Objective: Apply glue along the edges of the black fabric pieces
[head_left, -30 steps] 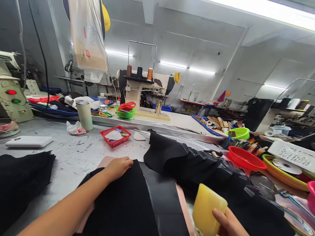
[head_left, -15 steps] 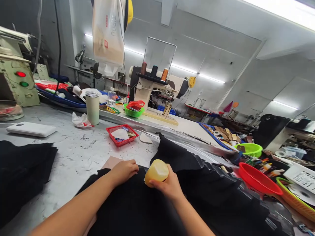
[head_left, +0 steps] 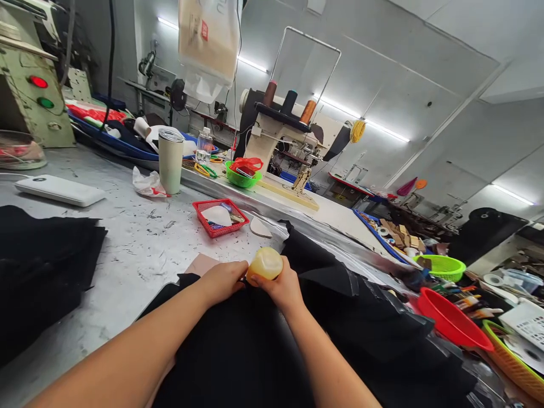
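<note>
My right hand (head_left: 284,288) is wrapped around a translucent yellow plastic bottle (head_left: 267,264), its rounded base facing me and its other end hidden behind it. Close beside the bottle, my left hand (head_left: 226,280) has its fingers closed at the top edge of a black fabric piece (head_left: 238,345); the fingertips are partly hidden. That fabric spreads beneath both forearms. A pinkish-beige piece (head_left: 201,264) shows from behind the left hand. More black fabric pieces (head_left: 340,306), layered with glossy strips along their edges, lie to the right.
A red basket (head_left: 215,231) with small items and a pale teardrop-shaped piece (head_left: 260,228) lie beyond my hands. Further back stand a tumbler (head_left: 170,164), a green basket (head_left: 243,179) and a sewing machine (head_left: 272,136). Black pieces (head_left: 46,266) lie left, a red bowl (head_left: 453,320) right.
My right hand has brought the bottle left and slightly up, right next to my left hand. The left hand stays at the fabric edge. The camera view has tilted a little.
</note>
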Action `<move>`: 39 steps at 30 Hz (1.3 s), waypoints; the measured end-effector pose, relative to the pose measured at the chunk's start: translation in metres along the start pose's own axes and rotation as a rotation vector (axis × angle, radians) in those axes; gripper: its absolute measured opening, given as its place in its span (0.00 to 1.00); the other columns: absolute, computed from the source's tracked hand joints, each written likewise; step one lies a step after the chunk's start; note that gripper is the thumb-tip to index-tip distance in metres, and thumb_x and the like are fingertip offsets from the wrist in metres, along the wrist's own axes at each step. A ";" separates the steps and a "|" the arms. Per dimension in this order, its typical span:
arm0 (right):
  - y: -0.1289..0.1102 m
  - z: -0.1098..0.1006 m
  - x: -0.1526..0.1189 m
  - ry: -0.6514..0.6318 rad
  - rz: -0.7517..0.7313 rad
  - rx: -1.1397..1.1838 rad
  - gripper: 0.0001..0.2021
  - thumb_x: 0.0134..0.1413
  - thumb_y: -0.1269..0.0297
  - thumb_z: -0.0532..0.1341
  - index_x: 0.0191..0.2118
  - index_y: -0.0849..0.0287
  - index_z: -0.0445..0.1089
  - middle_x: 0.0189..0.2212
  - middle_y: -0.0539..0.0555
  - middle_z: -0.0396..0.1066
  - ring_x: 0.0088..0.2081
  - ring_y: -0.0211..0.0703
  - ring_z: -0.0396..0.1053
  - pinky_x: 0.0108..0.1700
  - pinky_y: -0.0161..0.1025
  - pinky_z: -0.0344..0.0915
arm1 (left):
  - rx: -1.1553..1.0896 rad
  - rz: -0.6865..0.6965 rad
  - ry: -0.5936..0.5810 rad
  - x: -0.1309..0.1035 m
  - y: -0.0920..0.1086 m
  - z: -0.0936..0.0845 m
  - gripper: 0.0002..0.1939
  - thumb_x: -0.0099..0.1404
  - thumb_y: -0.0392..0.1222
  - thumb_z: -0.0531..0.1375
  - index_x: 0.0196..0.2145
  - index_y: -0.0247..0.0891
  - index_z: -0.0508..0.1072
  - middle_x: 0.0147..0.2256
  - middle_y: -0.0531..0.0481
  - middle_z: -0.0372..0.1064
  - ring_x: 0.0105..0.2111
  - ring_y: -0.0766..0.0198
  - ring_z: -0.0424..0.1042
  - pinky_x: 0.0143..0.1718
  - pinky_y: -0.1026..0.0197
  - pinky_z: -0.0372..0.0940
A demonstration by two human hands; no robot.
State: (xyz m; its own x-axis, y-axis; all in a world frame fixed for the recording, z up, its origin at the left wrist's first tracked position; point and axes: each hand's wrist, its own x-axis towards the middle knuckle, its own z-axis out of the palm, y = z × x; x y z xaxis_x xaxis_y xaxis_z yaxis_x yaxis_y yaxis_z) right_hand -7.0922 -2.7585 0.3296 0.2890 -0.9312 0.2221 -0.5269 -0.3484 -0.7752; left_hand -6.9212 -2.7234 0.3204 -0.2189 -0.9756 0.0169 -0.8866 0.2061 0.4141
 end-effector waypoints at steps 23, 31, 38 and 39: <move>-0.005 -0.062 -0.093 -0.110 0.123 -0.106 0.23 0.34 0.53 0.67 0.37 0.55 0.61 0.31 0.49 0.71 0.32 0.46 0.69 0.32 0.39 0.64 | 0.103 0.026 0.033 0.004 0.011 -0.006 0.05 0.58 0.40 0.56 0.30 0.41 0.60 0.32 0.51 0.69 0.32 0.62 0.69 0.30 0.64 0.57; -0.008 -0.077 -0.128 -0.121 0.127 -0.212 0.24 0.33 0.52 0.68 0.38 0.55 0.63 0.31 0.49 0.71 0.34 0.47 0.69 0.35 0.40 0.63 | 0.125 0.071 0.079 0.010 0.006 -0.002 0.06 0.57 0.42 0.56 0.29 0.41 0.60 0.30 0.52 0.68 0.31 0.62 0.68 0.29 0.64 0.57; -0.012 -0.089 -0.158 -0.150 0.093 -0.139 0.26 0.33 0.55 0.69 0.41 0.56 0.64 0.34 0.51 0.69 0.36 0.46 0.68 0.36 0.38 0.64 | 0.171 0.071 0.091 0.012 0.008 -0.003 0.07 0.56 0.43 0.56 0.29 0.40 0.60 0.30 0.51 0.68 0.31 0.62 0.67 0.29 0.65 0.57; -0.012 -0.091 -0.163 -0.162 0.096 -0.118 0.26 0.34 0.56 0.68 0.42 0.57 0.64 0.34 0.51 0.69 0.35 0.45 0.68 0.35 0.37 0.64 | 0.174 0.072 0.093 0.012 0.008 -0.003 0.07 0.56 0.43 0.56 0.29 0.40 0.60 0.30 0.51 0.68 0.31 0.62 0.67 0.29 0.65 0.57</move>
State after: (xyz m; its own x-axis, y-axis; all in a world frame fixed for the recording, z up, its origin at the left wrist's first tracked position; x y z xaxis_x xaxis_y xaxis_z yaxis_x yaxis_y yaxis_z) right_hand -7.2056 -2.6125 0.3567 0.3528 -0.9346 0.0447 -0.6451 -0.2775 -0.7119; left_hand -6.9294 -2.7340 0.3265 -0.2524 -0.9591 0.1284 -0.9290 0.2773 0.2453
